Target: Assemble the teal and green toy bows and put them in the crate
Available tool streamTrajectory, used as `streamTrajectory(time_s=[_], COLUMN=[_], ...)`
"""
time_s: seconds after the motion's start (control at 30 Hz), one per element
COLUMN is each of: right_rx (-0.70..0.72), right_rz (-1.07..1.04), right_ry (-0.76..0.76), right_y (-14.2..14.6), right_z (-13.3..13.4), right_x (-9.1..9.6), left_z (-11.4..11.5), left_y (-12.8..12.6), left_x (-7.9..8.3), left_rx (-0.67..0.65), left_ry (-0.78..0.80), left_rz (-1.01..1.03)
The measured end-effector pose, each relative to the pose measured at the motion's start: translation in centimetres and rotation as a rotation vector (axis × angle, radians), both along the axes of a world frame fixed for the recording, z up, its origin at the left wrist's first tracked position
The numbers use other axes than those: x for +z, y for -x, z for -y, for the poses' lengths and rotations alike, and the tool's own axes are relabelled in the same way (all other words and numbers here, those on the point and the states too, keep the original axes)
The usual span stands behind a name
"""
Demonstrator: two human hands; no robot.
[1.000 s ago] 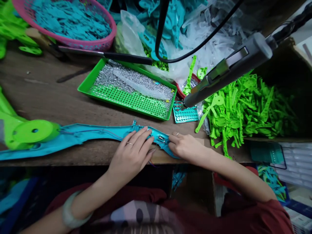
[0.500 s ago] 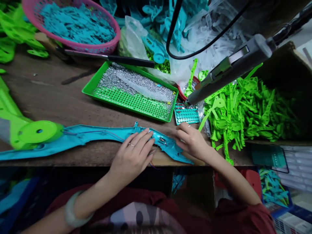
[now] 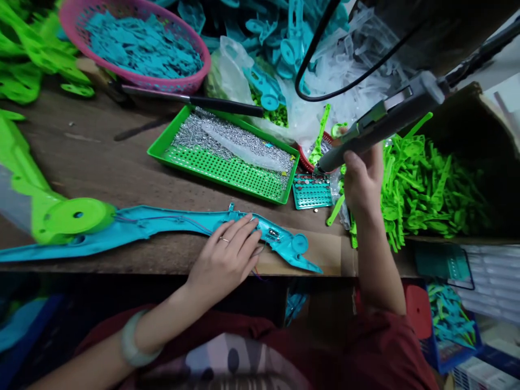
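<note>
On the table's near edge lies a long blue plastic shell (image 3: 158,225), inner side up, with thin wires and a small metal part in it. My left hand (image 3: 227,249) lies across the shell, fingers over it and thumb at its near edge. A round blue piece (image 3: 299,244) sits near the shell's right end. Raised to the right, my right hand (image 3: 363,176) is wrapped round a grey electric screwdriver (image 3: 382,122). The tool slants down left, its tip at the far edge of a small teal tray (image 3: 312,197) with screws. A round green part (image 3: 79,215) covers the shell's left portion.
A green perforated tray (image 3: 219,176) of small metal screws stands beyond the shell, with a black-handled tool (image 3: 227,104) behind. Further back is a pink basket (image 3: 205,59) of blue pieces. Green plastic parts (image 3: 430,179) heap at the right; a black cable (image 3: 303,65) loops overhead.
My right hand has left the shell's right end and gone up and away to grasp the screwdriver. The round blue piece now shows there. My left hand stays on the shell; the view shifted slightly.
</note>
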State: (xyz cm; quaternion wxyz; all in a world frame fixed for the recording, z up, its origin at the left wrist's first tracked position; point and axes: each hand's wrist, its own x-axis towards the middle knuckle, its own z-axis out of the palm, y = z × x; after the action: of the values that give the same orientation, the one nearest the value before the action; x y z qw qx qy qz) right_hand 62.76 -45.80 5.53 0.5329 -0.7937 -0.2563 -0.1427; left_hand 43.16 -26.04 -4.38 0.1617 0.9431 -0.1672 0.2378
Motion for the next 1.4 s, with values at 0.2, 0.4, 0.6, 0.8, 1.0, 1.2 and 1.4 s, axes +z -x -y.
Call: streamTrajectory(time_s=[0.2, 0.4, 0.6, 0.8, 1.0, 1.2, 1.4], right_rx=[0.291, 0.321, 0.326, 0.216, 0.209, 0.223, 0.145], right_rz=[-0.325, -0.429, -0.352, -0.268, -0.191, -0.127, -0.066], right_ry=[-0.113, -0.322, -0.276, -0.214, -0.308, -0.411, -0.402], right_y=[2.7, 9.6, 10.6, 10.8, 11.0, 11.2, 10.8], right_z=[-2.1, -5.2, -6.1, -6.5, -6.5, -7.0, -6.4], right_x=[1.3, -2.1, -4.7, -3.3, -1.6, 0.2, 1.5], left_z=[0.0, -0.1, -0.1, -0.2, -0.1, 0.6, 0.5], left_y=[0.1, 0.2, 0.2, 0.1, 0.6, -0.8, -3.2], left_x=[0.0, -0.2, -0.3, -0.5, 0.4, 3.9, 3.9], left_rx=[0.002, -0.002, -0.023, -0.028, -0.014, -0.105, -0.222], left_ry=[0.001, 0.044, 0.106, 0.123, 0.285, 0.874, 1.187], left_rz=[-0.004, -0.035, -0.036, -0.042, -0.031, -0.265, -0.53])
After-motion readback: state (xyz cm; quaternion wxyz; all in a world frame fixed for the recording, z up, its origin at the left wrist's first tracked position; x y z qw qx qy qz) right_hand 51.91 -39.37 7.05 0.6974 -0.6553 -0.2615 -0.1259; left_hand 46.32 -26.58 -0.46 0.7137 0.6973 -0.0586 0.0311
